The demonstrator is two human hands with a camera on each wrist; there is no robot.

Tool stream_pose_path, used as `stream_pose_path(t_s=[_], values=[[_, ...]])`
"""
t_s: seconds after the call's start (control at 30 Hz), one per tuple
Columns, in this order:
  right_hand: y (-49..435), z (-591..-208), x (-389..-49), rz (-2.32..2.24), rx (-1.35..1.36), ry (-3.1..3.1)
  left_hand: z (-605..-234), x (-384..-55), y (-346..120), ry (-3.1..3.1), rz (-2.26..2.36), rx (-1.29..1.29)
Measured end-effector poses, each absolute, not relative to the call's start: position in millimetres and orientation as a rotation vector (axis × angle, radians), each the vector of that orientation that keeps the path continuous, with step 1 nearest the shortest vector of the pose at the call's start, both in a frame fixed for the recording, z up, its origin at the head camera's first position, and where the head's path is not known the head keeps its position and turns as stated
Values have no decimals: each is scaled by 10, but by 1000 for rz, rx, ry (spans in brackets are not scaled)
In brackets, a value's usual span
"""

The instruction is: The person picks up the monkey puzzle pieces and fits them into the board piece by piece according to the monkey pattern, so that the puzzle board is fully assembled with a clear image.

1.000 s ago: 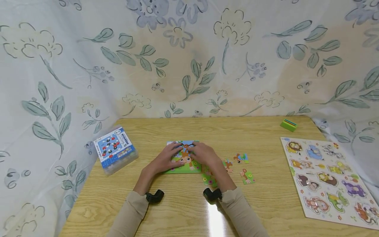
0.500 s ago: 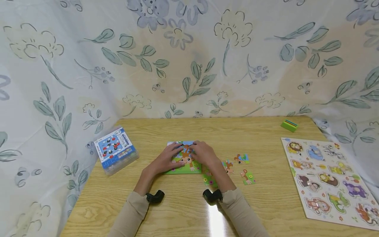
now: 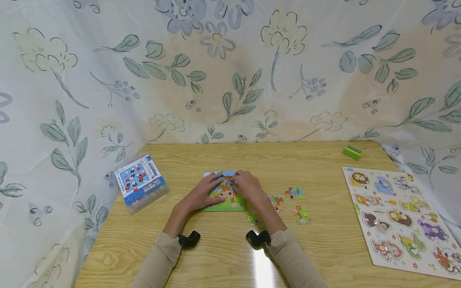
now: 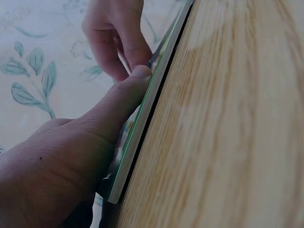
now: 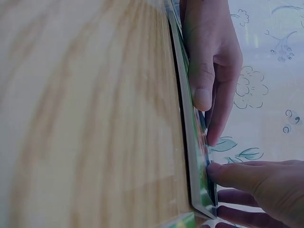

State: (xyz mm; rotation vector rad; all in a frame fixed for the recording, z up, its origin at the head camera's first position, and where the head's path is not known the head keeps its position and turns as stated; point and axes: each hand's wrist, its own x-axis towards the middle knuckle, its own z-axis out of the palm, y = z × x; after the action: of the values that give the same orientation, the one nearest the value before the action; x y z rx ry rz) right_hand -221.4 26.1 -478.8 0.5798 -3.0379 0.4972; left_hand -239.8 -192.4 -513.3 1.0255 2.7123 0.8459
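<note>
A cardboard jigsaw puzzle [image 3: 225, 207] with a monkey picture lies flat on the table before me. My left hand [image 3: 199, 195] rests over its left part, with the thumb [image 4: 124, 97] stretched along the picture. Over the upper right part lies my right hand [image 3: 248, 188], fingertips near the top edge. Its thumb [image 5: 237, 176] touches the puzzle face in the right wrist view, the fingers reaching beyond the edge. Loose puzzle pieces [image 3: 301, 215] lie to the right, some partly hidden under my right forearm. Both hands cover part of the picture.
A plastic box with a molecule-model label [image 3: 138, 178] stands at the left. On the right lies a large animal peg board [image 3: 390, 212]. A small green block [image 3: 352, 152] with coloured strips sits near the back right edge. Patterned cloth [image 3: 230, 80] hangs behind the table.
</note>
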Motion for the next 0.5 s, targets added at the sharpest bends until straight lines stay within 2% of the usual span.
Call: stream_pose_path(t_s=[0.5], values=[[236, -4776, -2225, 478, 648, -3009, -5162, -2407, -1943, 2721, 852, 1080]])
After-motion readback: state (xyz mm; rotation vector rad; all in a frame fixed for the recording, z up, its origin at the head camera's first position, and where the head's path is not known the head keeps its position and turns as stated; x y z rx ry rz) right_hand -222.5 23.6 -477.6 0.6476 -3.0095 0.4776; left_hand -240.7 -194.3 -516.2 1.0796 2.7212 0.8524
